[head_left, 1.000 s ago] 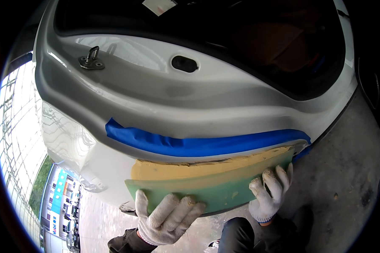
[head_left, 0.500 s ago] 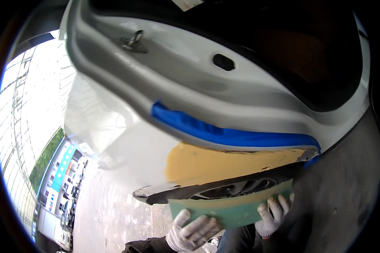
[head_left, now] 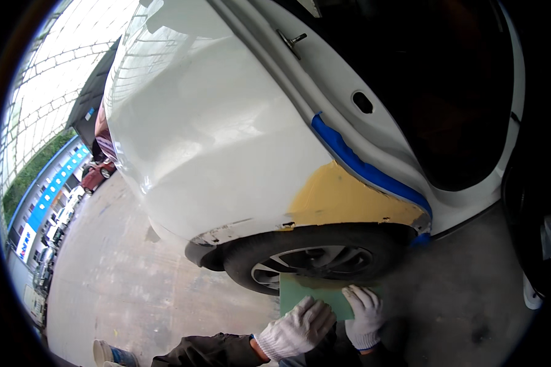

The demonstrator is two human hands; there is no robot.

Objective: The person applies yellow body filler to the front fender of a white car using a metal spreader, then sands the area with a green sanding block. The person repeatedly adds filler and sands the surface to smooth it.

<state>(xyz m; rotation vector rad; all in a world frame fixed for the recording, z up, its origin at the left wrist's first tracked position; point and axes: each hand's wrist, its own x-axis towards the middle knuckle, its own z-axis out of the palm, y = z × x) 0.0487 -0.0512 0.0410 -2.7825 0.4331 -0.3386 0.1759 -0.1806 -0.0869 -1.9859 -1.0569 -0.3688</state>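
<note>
I hold a thin green spreader sheet (head_left: 294, 298) low in front of the car, below its wheel. Tan filler smears run along the sheet's upper edge. My left hand (head_left: 300, 327), in a white knit glove, has its fingers curled over the sheet's lower part. With the same kind of glove, my right hand (head_left: 364, 312) grips the sheet's right end. Above them, a smooth patch of yellow-tan filler (head_left: 343, 199) covers the white fender panel over the wheel arch. Blue masking tape (head_left: 367, 165) follows the door-opening edge beside the patch. Neither hand touches the car.
The white car body (head_left: 220, 140) fills the middle, with its wheel (head_left: 312, 260) under the arch. The dark door opening (head_left: 447, 92) lies at upper right. A bucket (head_left: 113, 355) stands on the concrete floor (head_left: 141, 275) at lower left. Parked cars (head_left: 95, 176) line a far building.
My view has shifted, showing more of the car's side and the whole wheel. My hands have come closer together on the sheet, and my left fingers, earlier spread, are now curled.
</note>
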